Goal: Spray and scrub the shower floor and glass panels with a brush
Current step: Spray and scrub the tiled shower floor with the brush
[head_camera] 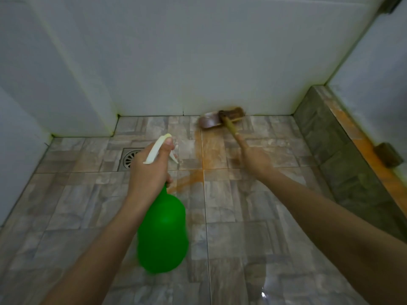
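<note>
My left hand [149, 170] grips the white trigger head of a green spray bottle [163, 234], which hangs tilted above the tiled shower floor [231, 216]. My right hand [255, 159] holds the yellowish handle of a long scrub brush [229, 124]. Its brown, blurred head lies on the floor against the base of the white back wall [198, 62]. An orange-brown stain [209, 155] runs along the grout from the brush towards the bottle.
A round metal floor drain [130, 158] sits just left of my left hand. A raised stone-tiled kerb [343, 150] with an orange streak borders the right side, with a brown block [388, 154] on it. White walls close the left and back.
</note>
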Action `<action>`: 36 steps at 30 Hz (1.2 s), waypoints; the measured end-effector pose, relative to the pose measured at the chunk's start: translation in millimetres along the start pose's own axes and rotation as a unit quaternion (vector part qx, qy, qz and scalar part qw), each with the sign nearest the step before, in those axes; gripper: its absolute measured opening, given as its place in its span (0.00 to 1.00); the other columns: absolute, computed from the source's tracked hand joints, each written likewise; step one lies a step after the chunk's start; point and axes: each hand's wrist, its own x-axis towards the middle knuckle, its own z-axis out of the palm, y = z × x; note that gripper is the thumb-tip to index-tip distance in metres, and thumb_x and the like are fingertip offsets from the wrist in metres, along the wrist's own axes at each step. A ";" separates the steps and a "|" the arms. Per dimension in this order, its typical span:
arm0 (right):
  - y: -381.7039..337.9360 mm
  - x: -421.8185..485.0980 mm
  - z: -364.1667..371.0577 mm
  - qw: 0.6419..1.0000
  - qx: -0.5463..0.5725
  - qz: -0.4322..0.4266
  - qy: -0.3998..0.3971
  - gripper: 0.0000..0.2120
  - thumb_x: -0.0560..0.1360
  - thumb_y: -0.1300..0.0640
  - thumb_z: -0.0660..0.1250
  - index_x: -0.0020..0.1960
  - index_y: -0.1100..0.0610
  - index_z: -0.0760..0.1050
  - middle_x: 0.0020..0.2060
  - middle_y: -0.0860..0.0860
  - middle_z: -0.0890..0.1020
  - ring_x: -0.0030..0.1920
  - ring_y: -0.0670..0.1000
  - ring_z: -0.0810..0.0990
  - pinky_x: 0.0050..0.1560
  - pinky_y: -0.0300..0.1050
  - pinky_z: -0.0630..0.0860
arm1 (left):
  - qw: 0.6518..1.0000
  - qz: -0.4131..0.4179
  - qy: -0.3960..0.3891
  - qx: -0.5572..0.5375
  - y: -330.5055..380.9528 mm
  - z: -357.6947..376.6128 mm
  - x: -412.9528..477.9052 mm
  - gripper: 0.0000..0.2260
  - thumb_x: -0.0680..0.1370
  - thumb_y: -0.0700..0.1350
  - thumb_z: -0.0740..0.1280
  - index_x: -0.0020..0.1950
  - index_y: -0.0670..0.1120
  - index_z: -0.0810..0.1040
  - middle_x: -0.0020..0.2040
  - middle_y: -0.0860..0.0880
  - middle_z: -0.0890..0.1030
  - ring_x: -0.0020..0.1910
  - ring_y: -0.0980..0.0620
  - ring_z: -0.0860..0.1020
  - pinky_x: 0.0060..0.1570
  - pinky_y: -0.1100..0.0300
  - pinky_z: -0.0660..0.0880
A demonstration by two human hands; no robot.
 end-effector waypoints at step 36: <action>22.4 3.2 -31.4 0.994 0.054 0.096 0.006 0.24 0.81 0.61 0.51 0.77 0.52 0.55 0.53 0.61 0.79 0.50 0.61 0.79 0.48 0.54 0.75 | 0.999 -0.008 -0.025 0.019 -3.7 27.1 2.4 0.16 0.82 0.59 0.62 0.50 0.50 0.84 0.34 0.43 0.81 0.20 0.56 0.73 0.27 0.62 0.72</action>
